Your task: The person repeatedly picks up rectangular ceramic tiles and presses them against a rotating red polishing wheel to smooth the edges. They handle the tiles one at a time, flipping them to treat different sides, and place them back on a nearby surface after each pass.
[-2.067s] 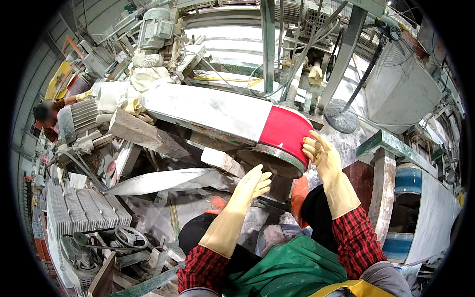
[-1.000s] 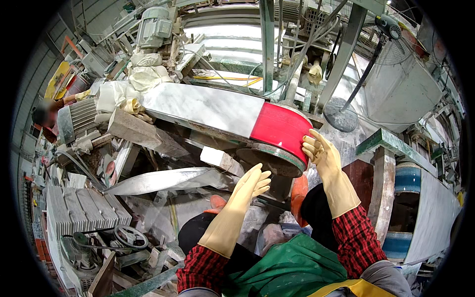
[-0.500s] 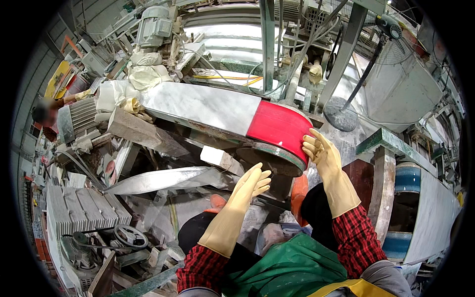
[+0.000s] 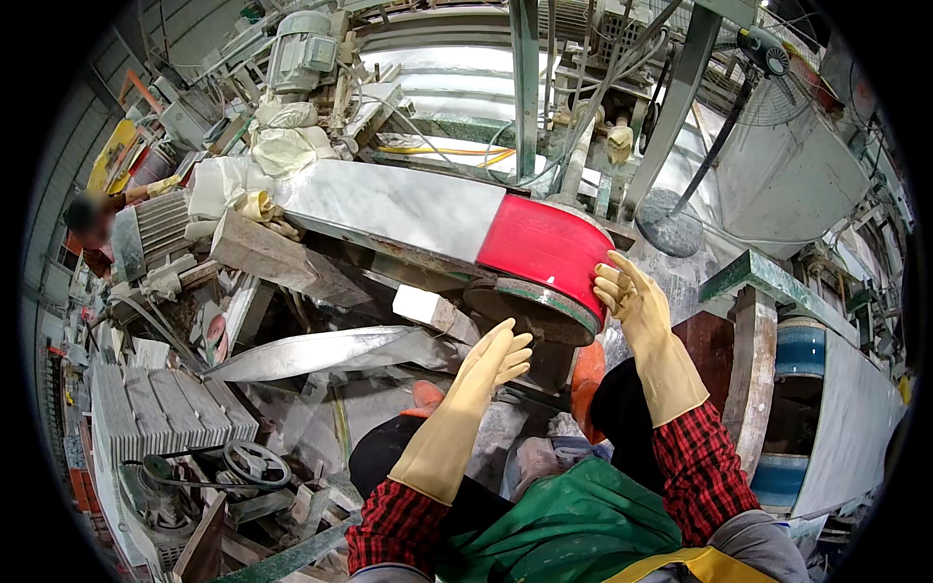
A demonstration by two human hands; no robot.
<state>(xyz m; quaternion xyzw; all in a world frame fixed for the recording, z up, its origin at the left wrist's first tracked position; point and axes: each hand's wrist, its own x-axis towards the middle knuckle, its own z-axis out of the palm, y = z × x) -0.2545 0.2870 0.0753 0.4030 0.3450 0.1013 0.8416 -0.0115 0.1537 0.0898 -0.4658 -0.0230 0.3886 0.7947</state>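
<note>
A smooth red band [image 4: 542,250] curves over a round drum, whose dusty green-rimmed side [image 4: 544,309] shows below it. To its left it meets a white, grey-veined flat strip [image 4: 398,206]. My right hand [image 4: 637,296], in a long cream rubber glove, is raised at the drum's right edge, its fingers apart and slightly bent. Whether the fingertips touch the band I cannot tell. My left hand [image 4: 491,360], gloved the same, hangs below and left of the drum, fingers stretched out and holding nothing.
A white block [image 4: 434,311] and a stone beam [image 4: 282,257] lie left of the drum. A handwheel [image 4: 257,463] stands at lower left. A fan on a round base [image 4: 669,223] is at back right. Another person [image 4: 92,228] is at far left.
The edge between the red band and the white strip has shifted slightly left. Both my hands have stayed in about the same place.
</note>
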